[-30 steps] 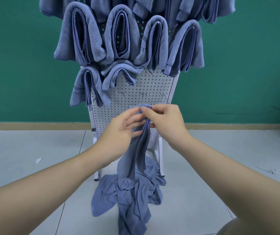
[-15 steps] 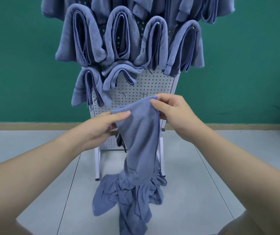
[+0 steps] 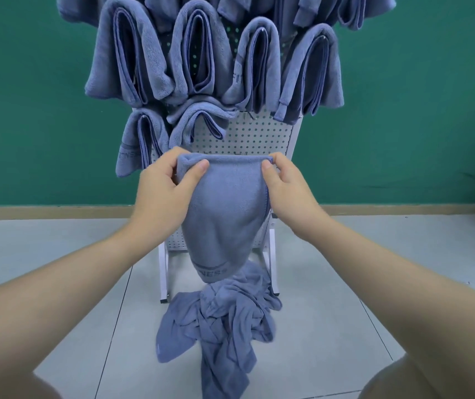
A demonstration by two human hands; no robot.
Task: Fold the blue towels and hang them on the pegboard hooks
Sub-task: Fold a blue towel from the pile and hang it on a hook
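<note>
We are holding a blue towel (image 3: 224, 214) up in front of the white pegboard (image 3: 255, 136), our left hand (image 3: 165, 188) pinching its top left corner and our right hand (image 3: 285, 185) pinching the top right. Its lower band is showing "NESS". Loose towels (image 3: 221, 321) are lying heaped on the floor (image 3: 57, 249) below; folded towels (image 3: 201, 50) are hanging above.

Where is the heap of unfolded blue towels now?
In the head view, the heap of unfolded towels lies on the floor at the foot of the pegboard stand, low in the centre, below the held towel.
</note>
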